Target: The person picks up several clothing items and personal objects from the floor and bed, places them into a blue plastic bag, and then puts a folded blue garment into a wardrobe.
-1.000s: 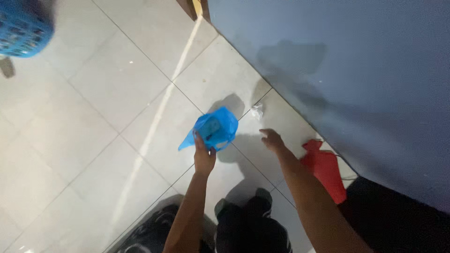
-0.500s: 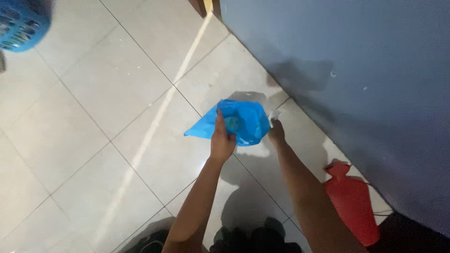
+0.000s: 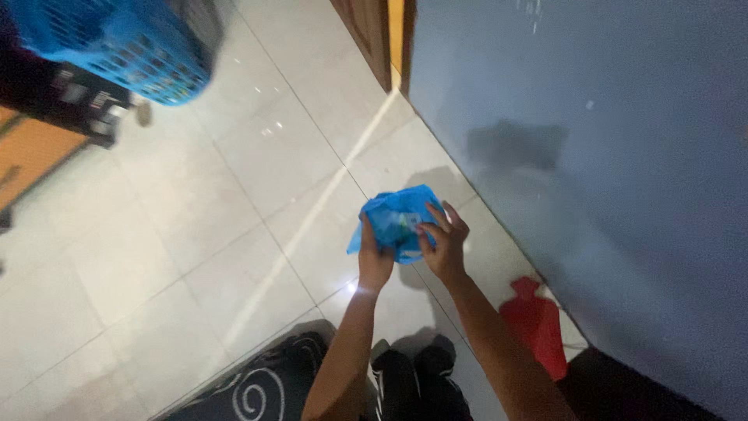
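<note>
A patterned black mat [image 3: 257,386] is seen below the hands. A blue plastic bag [image 3: 396,220] is clamped between the left hand [image 3: 375,261] and the right hand [image 3: 444,245], above the tiled floor [image 3: 195,234]. A red bag [image 3: 538,327] lies right of them; a blue basket [image 3: 117,39] is seen far beyond.

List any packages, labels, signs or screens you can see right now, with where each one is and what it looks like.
Blue plastic bag: crumpled, held over the tiled floor by the left hand and right hand.
Small item inside the bag: pale greenish patch, too blurred to identify.
No labels, signs or screens in view.
</note>
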